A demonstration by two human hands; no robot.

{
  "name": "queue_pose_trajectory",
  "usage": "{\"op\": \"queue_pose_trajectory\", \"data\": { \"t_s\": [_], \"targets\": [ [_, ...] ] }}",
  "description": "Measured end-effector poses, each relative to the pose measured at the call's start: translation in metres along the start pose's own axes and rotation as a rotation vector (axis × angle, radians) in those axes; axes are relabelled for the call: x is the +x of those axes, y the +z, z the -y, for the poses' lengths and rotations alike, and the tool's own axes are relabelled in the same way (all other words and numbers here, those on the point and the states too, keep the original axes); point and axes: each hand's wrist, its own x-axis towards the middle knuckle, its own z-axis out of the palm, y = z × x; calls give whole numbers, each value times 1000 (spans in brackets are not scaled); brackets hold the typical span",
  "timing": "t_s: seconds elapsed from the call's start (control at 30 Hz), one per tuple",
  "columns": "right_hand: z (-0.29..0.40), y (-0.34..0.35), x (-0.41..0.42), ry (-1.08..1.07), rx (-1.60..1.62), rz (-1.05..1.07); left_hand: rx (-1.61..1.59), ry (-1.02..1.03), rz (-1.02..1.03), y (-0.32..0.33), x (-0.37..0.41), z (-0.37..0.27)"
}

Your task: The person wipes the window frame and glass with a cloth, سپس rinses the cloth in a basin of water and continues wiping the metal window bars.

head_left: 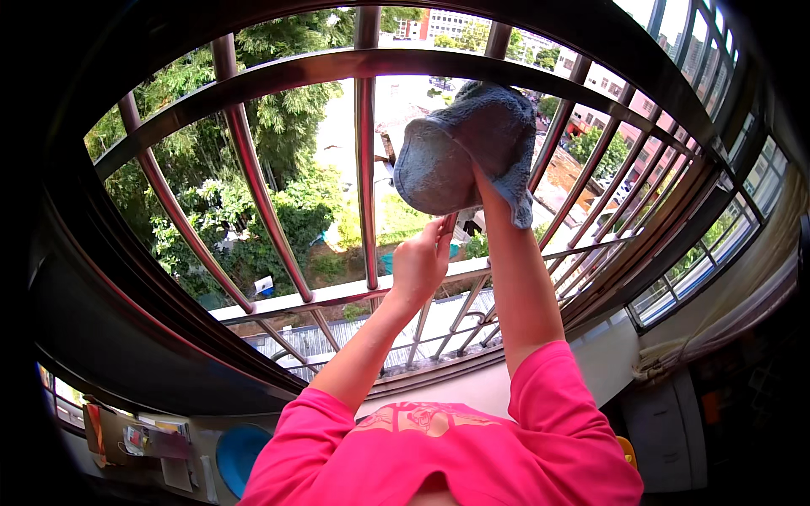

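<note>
A grey-blue cloth (436, 164) hangs in folds at the upper middle of the view, against a vertical metal bar of the window grille (366, 190). My right arm reaches up to it, and the cloth covers my right hand, so its fingers are hidden. Just below the cloth, my left hand (419, 262) has its fingers closed around the lower part of a vertical bar (450, 222). The grille's lower horizontal rail (342, 292) runs behind my left wrist.
The dark window frame (443, 373) curves around the opening. Trees and buildings show outside, beyond the bars. A tied curtain (696, 345) hangs at the right. At the lower left are a blue basin (240, 458) and a cardboard box (111, 436).
</note>
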Motion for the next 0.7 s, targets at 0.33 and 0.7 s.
{"op": "queue_pose_trajectory", "data": {
  "t_s": [0.33,0.7],
  "targets": [
    [40,-17,20,-71,-649,225,32,-12,49,-5,0,-4],
    [68,-34,37,11,-498,332,75,-31,100,0,-1,0]
  ]
}}
